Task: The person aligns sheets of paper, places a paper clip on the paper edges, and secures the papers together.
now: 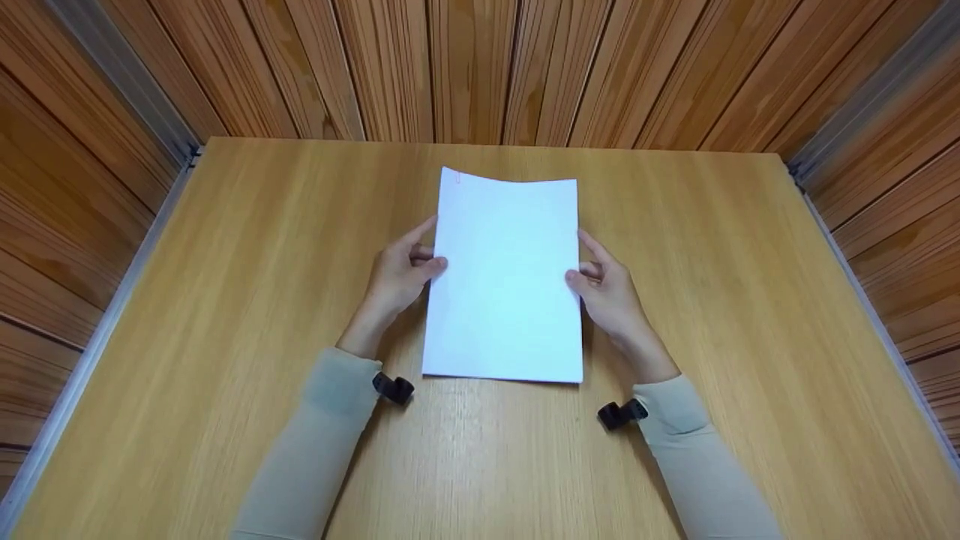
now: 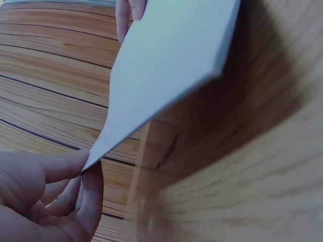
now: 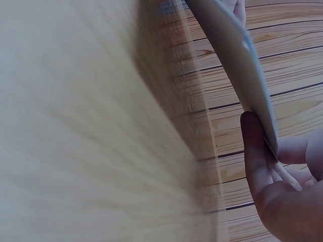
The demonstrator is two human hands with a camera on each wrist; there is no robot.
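Between both hands a stack of white paper (image 1: 506, 285) is held up off the table, its upper edge dipping slightly in the middle. A small pinkish paper clip (image 1: 458, 178) sits at its upper left corner. My left hand (image 1: 405, 271) pinches the left edge, thumb on top and fingers beneath. On the opposite edge my right hand (image 1: 609, 294) pinches the paper the same way. The left wrist view shows the sheets (image 2: 161, 60) bending where the left thumb presses. From the right wrist, the underside of the stack (image 3: 237, 60) shows, with a fingertip against it.
A light wooden table (image 1: 247, 300) lies under the hands, with the paper's shadow on it. Wood-plank walls (image 1: 472, 67) stand behind and at both sides. Metal rails (image 1: 112, 322) run along the side edges. Each sleeve carries a small black camera (image 1: 394, 389).
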